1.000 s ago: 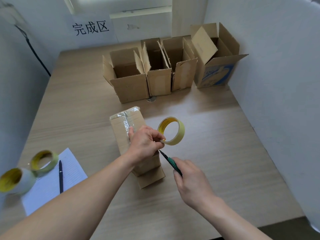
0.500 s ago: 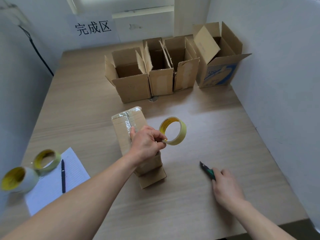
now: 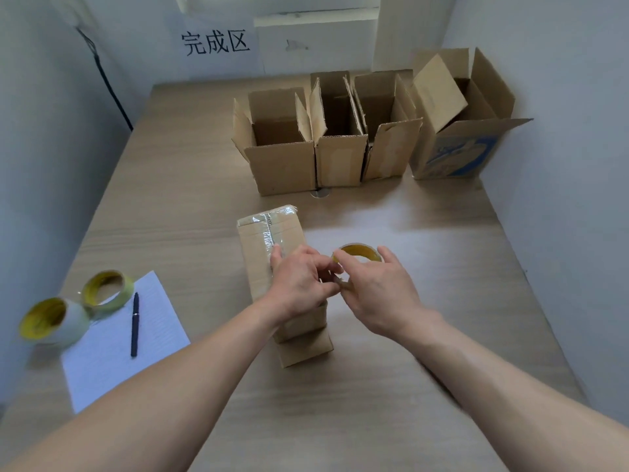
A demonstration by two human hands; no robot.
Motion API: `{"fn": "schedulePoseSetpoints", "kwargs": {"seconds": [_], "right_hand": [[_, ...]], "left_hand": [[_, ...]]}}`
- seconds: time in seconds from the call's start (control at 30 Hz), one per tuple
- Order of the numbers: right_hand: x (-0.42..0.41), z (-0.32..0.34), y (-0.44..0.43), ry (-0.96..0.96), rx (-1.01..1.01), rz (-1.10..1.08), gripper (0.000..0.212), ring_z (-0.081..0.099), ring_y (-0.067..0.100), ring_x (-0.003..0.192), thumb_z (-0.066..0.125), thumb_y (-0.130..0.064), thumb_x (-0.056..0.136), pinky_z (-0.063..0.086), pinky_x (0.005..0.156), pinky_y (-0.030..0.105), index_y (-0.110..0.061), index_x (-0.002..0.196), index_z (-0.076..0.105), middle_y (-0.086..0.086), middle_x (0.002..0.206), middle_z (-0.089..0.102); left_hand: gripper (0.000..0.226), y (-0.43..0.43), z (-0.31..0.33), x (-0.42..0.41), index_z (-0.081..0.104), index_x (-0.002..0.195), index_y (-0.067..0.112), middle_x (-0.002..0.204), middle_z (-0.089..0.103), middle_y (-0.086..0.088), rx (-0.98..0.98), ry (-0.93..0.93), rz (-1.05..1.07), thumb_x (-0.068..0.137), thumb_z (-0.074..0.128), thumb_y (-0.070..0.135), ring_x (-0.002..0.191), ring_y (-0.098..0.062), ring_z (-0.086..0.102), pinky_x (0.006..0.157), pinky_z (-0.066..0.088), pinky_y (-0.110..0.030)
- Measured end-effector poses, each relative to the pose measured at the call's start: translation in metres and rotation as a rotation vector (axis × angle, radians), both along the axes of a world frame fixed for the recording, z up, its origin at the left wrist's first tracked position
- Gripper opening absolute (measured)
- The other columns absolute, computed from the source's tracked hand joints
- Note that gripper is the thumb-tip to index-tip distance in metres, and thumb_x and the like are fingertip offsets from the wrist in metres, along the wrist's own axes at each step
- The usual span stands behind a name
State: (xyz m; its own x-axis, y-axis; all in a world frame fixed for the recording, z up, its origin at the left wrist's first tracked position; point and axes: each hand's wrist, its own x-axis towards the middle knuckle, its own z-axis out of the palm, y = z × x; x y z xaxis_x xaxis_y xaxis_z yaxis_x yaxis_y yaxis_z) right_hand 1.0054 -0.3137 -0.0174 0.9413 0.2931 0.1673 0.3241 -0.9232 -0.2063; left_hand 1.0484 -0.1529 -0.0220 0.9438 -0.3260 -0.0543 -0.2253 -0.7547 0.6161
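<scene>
Left hand sits on the taped box, pinching the tape roll. Right hand grips that roll too.

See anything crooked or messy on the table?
The tape over the far end of the box under the left hand looks wrinkled, not flat. At the back, the blue-printed box sits turned out of line with the other three open boxes.

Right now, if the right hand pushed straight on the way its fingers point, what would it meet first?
The tape roll: the right hand lies over its rim. Beyond it comes bare table, then probably the open cardboard boxes; depth is unclear.
</scene>
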Motion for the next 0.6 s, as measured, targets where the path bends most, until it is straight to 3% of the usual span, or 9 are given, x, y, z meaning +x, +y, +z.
{"fn": "schedulePoseSetpoints", "kwargs": {"seconds": [0.1,0.2,0.33,0.47,0.6], "right_hand": [[0.004,-0.003,0.000,0.198,0.160,0.018,0.026,0.060,0.030,0.074,0.057,-0.026,0.091,0.046,0.063,0.037,-0.029,0.114,0.047,-0.006,0.082,0.068],[0.014,-0.003,0.002,0.349,0.217,-0.011,0.034,0.059,0.028,0.083,0.055,-0.021,0.089,0.049,0.068,0.040,-0.033,0.118,0.042,-0.010,0.089,0.066],[0.025,-0.007,0.005,0.433,0.159,-0.016,0.019,0.059,0.026,0.086,0.052,-0.027,0.092,0.044,0.067,0.038,-0.034,0.106,0.042,-0.010,0.089,0.063],[0.030,-0.005,0.004,0.500,0.135,-0.032,0.020,0.055,0.024,0.080,0.054,-0.030,0.090,0.040,0.064,0.035,-0.039,0.097,0.037,-0.012,0.084,0.059],[0.037,-0.001,0.007,0.508,0.139,-0.056,0.021,0.055,0.022,0.081,0.055,-0.027,0.086,0.039,0.065,0.033,-0.040,0.095,0.040,-0.013,0.084,0.062]], "left_hand": [[0.016,0.001,-0.003,0.000,0.063,0.084,0.039,0.079,0.060,0.021,0.012,-0.007,-0.021,0.077,0.076,0.033,0.114,-0.001,0.047,0.117,-0.002,-0.054],[0.027,0.002,-0.002,0.000,0.062,0.101,0.031,0.089,0.062,0.018,0.085,-0.014,-0.057,0.076,0.069,0.031,0.117,-0.004,0.046,0.116,0.001,-0.056],[0.038,0.006,0.000,-0.001,0.044,0.098,0.029,0.095,0.053,0.016,0.143,0.024,-0.127,0.063,0.053,0.040,0.112,-0.008,0.046,0.116,0.002,-0.056],[0.041,0.009,-0.003,-0.002,0.038,0.098,0.028,0.091,0.046,0.016,0.139,-0.007,-0.177,0.070,0.066,0.034,0.093,-0.001,0.033,0.115,0.003,-0.060],[0.044,0.012,-0.007,-0.005,0.042,0.104,0.024,0.097,0.041,0.012,0.099,-0.076,-0.187,0.068,0.067,0.032,0.097,-0.008,0.039,0.112,0.008,-0.065]]}}
